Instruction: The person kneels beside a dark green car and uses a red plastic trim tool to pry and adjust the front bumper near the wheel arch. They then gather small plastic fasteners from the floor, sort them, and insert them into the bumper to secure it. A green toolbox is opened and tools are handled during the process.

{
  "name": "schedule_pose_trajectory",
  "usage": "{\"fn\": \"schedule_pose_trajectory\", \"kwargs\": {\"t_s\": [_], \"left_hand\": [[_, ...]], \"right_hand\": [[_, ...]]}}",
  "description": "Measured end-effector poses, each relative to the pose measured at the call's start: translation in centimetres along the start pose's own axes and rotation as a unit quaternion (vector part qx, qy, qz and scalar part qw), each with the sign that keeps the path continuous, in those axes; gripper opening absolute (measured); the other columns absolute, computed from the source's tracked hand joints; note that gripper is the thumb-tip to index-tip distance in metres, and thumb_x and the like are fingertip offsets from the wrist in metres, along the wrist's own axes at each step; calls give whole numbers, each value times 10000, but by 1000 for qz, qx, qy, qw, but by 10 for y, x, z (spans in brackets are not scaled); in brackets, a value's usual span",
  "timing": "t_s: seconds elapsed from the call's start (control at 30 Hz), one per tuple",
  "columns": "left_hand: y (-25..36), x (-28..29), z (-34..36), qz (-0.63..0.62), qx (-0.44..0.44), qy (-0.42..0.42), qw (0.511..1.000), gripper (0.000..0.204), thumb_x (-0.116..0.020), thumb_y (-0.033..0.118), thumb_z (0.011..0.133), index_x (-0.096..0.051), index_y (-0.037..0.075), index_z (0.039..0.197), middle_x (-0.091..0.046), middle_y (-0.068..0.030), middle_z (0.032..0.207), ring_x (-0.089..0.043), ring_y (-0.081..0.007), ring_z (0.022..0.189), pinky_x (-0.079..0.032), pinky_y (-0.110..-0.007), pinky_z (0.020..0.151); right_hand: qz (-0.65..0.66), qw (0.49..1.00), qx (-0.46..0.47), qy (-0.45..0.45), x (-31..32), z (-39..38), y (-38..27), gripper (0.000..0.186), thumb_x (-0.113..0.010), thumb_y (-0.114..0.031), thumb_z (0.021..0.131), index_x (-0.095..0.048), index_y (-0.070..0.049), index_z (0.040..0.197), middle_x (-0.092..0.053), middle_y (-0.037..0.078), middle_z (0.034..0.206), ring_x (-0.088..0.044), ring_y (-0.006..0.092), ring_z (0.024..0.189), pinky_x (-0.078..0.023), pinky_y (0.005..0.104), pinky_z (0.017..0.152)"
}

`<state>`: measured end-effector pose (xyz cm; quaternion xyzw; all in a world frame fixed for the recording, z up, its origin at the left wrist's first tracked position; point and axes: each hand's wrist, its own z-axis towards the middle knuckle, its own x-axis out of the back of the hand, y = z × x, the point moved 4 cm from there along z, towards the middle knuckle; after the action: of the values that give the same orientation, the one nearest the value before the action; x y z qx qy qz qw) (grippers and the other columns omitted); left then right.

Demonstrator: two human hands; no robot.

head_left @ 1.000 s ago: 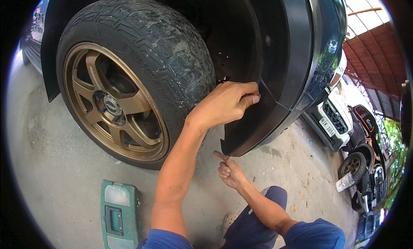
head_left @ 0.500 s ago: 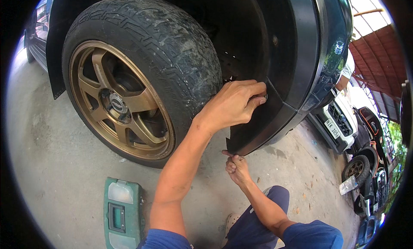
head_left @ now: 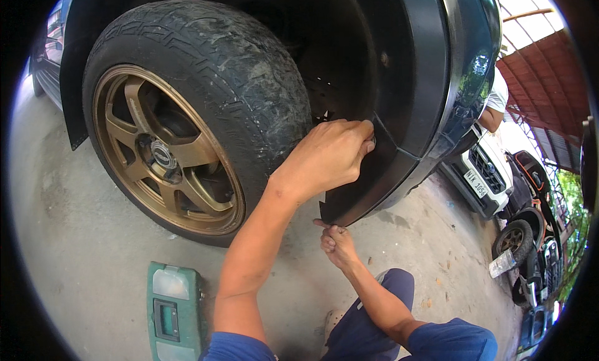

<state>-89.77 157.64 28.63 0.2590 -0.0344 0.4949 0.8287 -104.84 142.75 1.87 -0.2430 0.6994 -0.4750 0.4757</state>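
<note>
My left hand (head_left: 331, 152) is up against the dark inner side of the bumper (head_left: 399, 158), at the wheel-arch edge. Its thumb and fingers are pinched together round something small, mostly hidden by the fingertips. Lower down, my right hand (head_left: 339, 243) is at the bumper's bottom corner. Its index finger stretches along the lower edge, the thumb lies close by and the other fingers are curled in. Just left of my left hand stands the black tire (head_left: 249, 80), turned outward, with a bronze spoked wheel rim (head_left: 187, 154).
A green toolbox (head_left: 187, 311) with clear lid panels lies on the concrete floor (head_left: 56, 199) beside my left forearm. At the right are a white vehicle (head_left: 483, 174), a loose wheel (head_left: 513, 237), a clear plastic container (head_left: 502, 263) and another person's arm (head_left: 491, 119).
The view has shifted slightly, so the car and both hands appear a little further left. Both hands keep their places on the bumper, and another person's arm shows more at the right.
</note>
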Motion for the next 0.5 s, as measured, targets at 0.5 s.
{"fn": "schedule_pose_trajectory", "kwargs": {"t_s": [0.5], "left_hand": [[4,-5,-5,122,-152,85,977,95,-699,-6,785,-726,-53,862,-686,-177,776,-635,-339,754,-521,-434,710]], "right_hand": [[-5,1000,-14,-3,-1,1,-1,708,-703,-409,964,-488,123,1380,-383,-72,653,-337,45,554,-293,213,523]]}}
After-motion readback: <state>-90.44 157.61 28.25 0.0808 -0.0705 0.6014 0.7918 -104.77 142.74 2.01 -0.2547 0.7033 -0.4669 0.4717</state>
